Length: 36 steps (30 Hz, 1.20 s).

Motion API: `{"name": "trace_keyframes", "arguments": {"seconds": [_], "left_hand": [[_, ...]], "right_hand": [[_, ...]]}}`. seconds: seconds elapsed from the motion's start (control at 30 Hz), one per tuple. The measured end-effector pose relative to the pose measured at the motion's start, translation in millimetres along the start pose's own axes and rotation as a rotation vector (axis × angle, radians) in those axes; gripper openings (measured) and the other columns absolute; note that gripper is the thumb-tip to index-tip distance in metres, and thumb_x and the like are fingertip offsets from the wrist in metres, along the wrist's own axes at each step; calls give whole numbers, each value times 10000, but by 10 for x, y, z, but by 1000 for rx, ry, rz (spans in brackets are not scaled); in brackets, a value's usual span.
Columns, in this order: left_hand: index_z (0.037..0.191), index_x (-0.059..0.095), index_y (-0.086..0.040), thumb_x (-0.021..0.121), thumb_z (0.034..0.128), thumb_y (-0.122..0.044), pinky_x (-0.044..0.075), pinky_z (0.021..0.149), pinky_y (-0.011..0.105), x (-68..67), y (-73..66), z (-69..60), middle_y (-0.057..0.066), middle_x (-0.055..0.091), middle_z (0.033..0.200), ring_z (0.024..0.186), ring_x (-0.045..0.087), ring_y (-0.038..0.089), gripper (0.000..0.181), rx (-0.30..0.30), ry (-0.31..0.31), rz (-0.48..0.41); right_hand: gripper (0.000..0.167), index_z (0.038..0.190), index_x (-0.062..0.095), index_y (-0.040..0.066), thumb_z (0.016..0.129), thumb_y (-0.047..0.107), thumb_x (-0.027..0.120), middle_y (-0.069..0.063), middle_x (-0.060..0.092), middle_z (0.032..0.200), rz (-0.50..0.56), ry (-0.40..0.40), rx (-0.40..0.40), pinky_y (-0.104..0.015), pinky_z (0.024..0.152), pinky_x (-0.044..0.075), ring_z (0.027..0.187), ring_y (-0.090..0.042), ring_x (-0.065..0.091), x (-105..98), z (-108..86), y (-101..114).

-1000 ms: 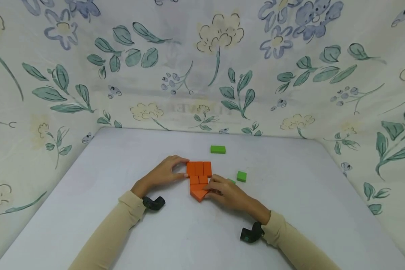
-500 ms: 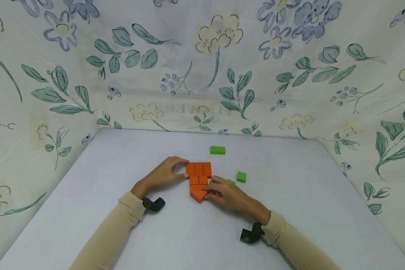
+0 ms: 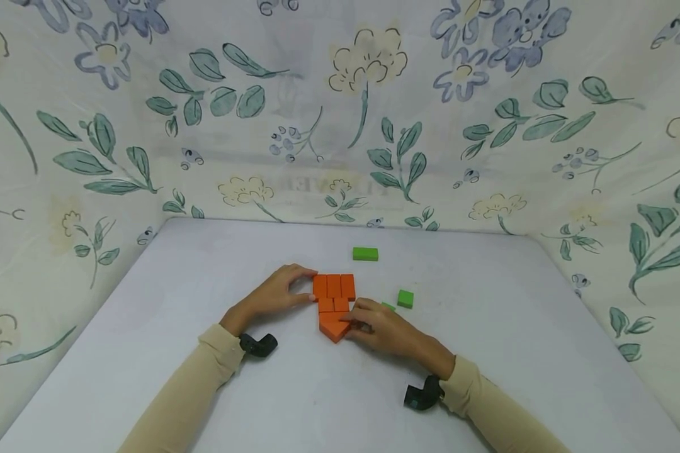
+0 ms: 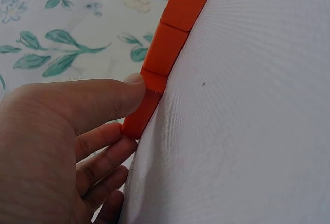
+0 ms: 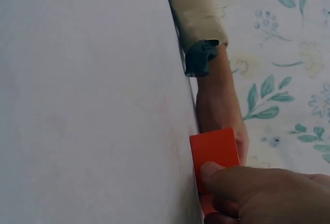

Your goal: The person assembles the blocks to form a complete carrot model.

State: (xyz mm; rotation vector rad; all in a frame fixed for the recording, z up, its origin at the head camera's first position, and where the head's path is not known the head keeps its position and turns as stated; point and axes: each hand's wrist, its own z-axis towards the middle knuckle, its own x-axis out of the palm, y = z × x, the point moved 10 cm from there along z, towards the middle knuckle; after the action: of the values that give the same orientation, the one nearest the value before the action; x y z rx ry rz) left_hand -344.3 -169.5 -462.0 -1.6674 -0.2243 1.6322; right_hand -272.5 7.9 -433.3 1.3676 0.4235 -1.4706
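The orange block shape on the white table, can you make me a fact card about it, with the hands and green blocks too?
Far row: three orange rectangular blocks, side by side
Middle row: two smaller orange rectangular blocks
Near end: one pointed orange block, tip toward the person
Left hand: pinches the leftmost far-row block
Right hand: holds the pointed orange block
Green pieces: long rectangular block beyond the shape; small square-topped block to the right; third block partly hidden by the right hand
Material: cannot tell
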Motion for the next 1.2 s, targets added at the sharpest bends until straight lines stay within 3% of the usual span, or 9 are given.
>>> {"name": "trace_keyframes", "arguments": {"seconds": [0.13, 0.3, 0.47, 0.7, 0.97, 1.2], "left_hand": [[1396, 568, -152, 730, 901, -395, 378, 1144, 507, -18, -20, 2, 50, 594, 1366, 1331, 486, 273, 575, 6, -4, 4], [1395, 568, -141, 731, 900, -388, 380, 1139, 518, -38, -30, 11, 57, 594, 1367, 1330, 486, 282, 577, 10, -11, 6], [1400, 565, -152, 730, 898, -401, 384, 1140, 505, -1, 16, 8, 49, 586, 1380, 1333, 482, 269, 584, 2, 4, 8], [1407, 554, -150, 725, 896, -423, 376, 1149, 508, 10, 49, 0, 46, 573, 1395, 1344, 476, 265, 604, 7, -8, 4], [1363, 562, -119, 737, 887, -394, 355, 1164, 514, 20, 59, -5, 72, 560, 1396, 1364, 461, 285, 577, -51, -19, -47], [1367, 555, -133, 746, 875, -404, 357, 1169, 501, -1, 57, -20, 57, 557, 1401, 1365, 463, 271, 593, -73, -20, -19]], "right_hand": [[291, 1199, 712, 139, 909, 116, 721, 32, 588, 1014, -14, 40, 4, -162, 763, 496, 900, -72, 506, -97, 5, 14], [225, 1129, 734, 81, 921, 44, 656, 25, 595, 954, -10, 6, 56, -225, 758, 547, 879, -111, 561, -319, 64, -116], [174, 1103, 719, 34, 946, 65, 651, -12, 638, 953, 9, -33, 170, -319, 786, 590, 876, -143, 614, -520, 194, -439], [184, 1124, 692, -2, 972, 79, 625, -78, 691, 997, -33, -6, 296, -309, 786, 565, 892, -187, 620, -737, 543, -976], [302, 1251, 645, 7, 978, 136, 636, -155, 659, 1201, -12, 168, 452, -426, 970, 526, 1114, -286, 615, -566, 715, -1584], [330, 1257, 653, 30, 952, 154, 667, -144, 666, 1230, 30, 227, 518, -419, 979, 528, 1125, -290, 629, -489, 723, -1781]]}}
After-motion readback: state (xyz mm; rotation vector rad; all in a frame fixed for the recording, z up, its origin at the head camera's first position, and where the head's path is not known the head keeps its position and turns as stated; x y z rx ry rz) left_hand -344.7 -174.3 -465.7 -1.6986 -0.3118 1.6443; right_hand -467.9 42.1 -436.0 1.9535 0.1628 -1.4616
